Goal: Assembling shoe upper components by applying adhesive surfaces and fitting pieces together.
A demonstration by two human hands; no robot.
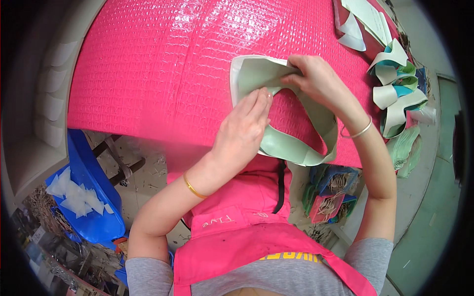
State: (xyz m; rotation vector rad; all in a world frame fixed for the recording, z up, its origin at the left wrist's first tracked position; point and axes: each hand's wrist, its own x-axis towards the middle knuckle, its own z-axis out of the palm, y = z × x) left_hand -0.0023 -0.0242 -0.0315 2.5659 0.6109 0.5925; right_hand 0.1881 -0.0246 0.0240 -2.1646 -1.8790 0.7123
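A pale green loop of leather-like sheet material (296, 149) with whitish edges lies on the pink quilted cover, its upper left part broad and its lower right part narrow. My left hand (243, 124) is closed on the loop's left inner edge, fingers straight and held together. What lies under those fingertips is hidden. At the top of the loop, my right hand (314, 79) pinches the edge between thumb and bent fingers. Both hands are close together, with the narrow part of the loop curving between them toward my body.
The pink cover (143, 74) spreads over the work table. Curled white and green pieces (395, 93) stand along its right edge, above a green stack (407, 148). White sheets (368, 22) lie at the far right. Lower left, a blue bin (106, 217) holds white scraps. Coloured baskets (328, 204) stand below right.
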